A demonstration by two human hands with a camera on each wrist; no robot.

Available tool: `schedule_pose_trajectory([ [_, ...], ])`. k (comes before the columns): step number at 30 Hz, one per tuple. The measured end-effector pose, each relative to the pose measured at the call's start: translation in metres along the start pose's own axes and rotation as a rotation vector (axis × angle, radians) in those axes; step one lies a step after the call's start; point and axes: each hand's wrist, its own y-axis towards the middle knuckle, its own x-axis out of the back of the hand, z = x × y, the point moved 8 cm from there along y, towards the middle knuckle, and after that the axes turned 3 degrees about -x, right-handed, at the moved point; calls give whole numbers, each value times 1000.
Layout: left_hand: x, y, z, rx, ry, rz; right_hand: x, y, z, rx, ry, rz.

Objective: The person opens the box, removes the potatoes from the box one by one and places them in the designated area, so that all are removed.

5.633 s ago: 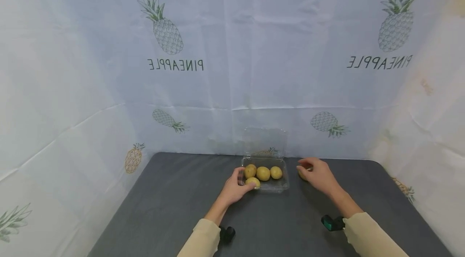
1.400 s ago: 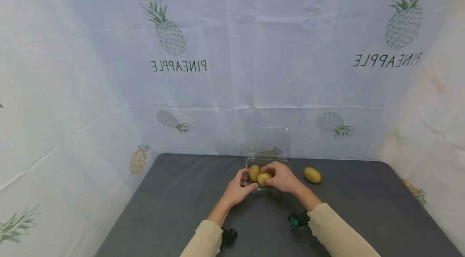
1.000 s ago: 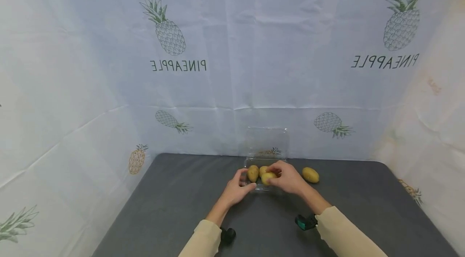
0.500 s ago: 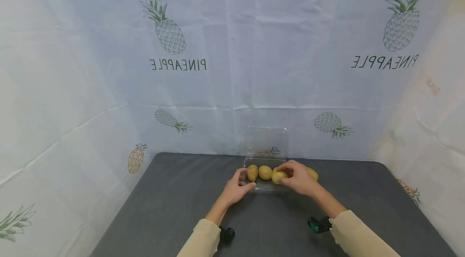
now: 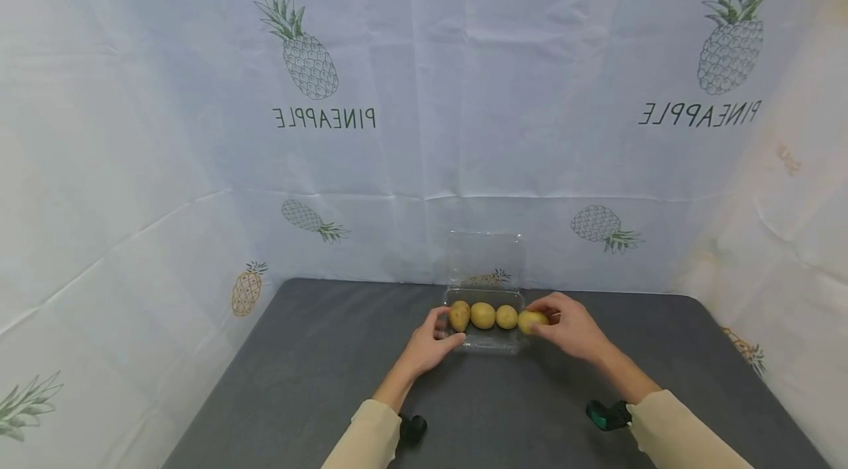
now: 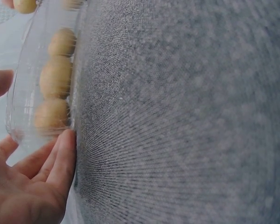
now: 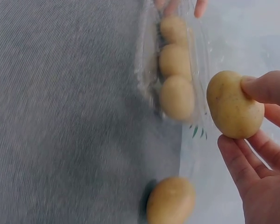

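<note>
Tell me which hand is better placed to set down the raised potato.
Probably the right hand: it pinches the raised potato, and has table space close by. The left hand is at the clear container's opposite end, away from that potato.

The cloth backdrop (image 5: 503, 49) bears the word PINEAPPLE twice, both times mirror-reversed, in thin dark capitals. One printing (image 5: 323, 118) stands high beyond the left hand (image 5: 426, 344) and to its left, beneath a drawn pineapple (image 5: 309, 68). The other printing (image 5: 700, 113) stands high beyond the right hand (image 5: 573, 325), gripping a potato (image 5: 532, 322), and to its right, beneath a second drawing (image 5: 731, 57), its line slanting slightly upward toward the right end
</note>
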Motion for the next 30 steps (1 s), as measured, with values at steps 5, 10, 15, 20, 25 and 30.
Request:
schedule_pose_trajectory([
  [5,0,-1,0,-2,-3,2,11,-5,-9,-21,1,-23],
  [10,0,-2,0,3,-7,2,24,-10,-20,-35,-18,-68],
  [15,0,-2,-1,-3,0,2,36,-14,-32,-40,-45,-108],
  [20,0,-2,-1,1,0,-1,47,-19,-43,-41,-64,-131],
  [25,0,-2,-1,2,1,1,56,-24,-54,-67,-81,-148],
  [30,-1,-1,-1,0,-1,4,64,-27,-67,-101,-103,-177],
])
